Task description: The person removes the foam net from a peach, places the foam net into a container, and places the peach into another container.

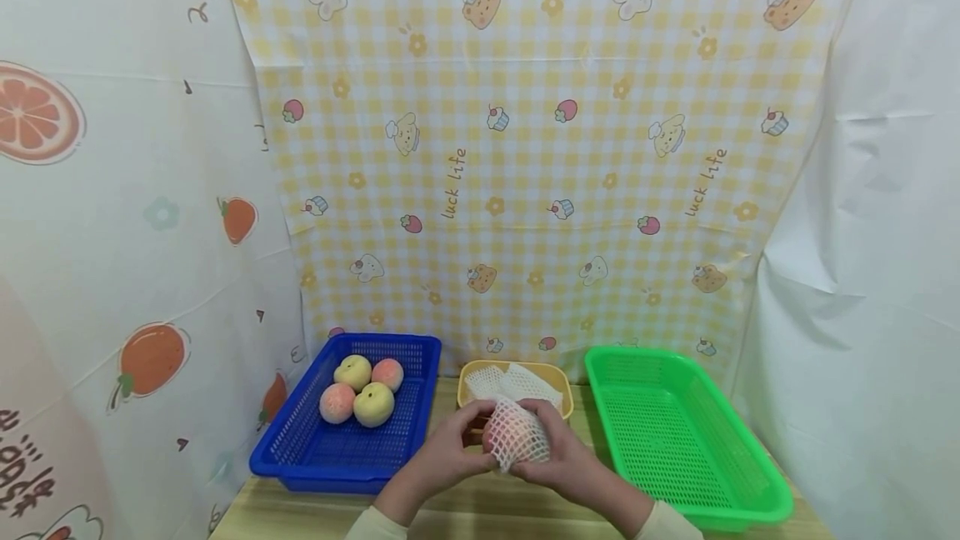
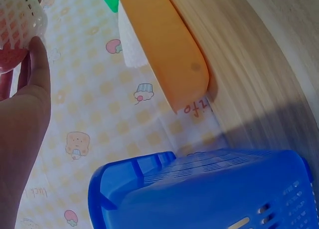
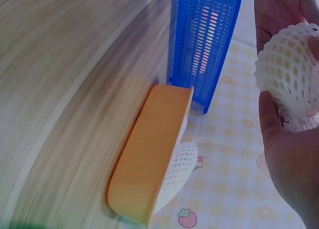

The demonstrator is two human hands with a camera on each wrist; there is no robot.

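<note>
A pinkish peach sits partly inside a white foam net sleeve, held up between both hands above the table's front. My left hand grips it from the left, thumb and fingers bent round the fruit. From the right, my right hand holds the netted side, with its thumb against the mesh in the right wrist view. Red skin of the peach shows below the mesh in the left wrist view. Just behind the hands stands a small yellow-orange basket with more white net sleeves in it.
To the left, a blue basket contains several peaches, some yellowish and some pink. A long green basket stands on the right. Wooden tabletop lies below, and a yellow checked cloth hangs behind.
</note>
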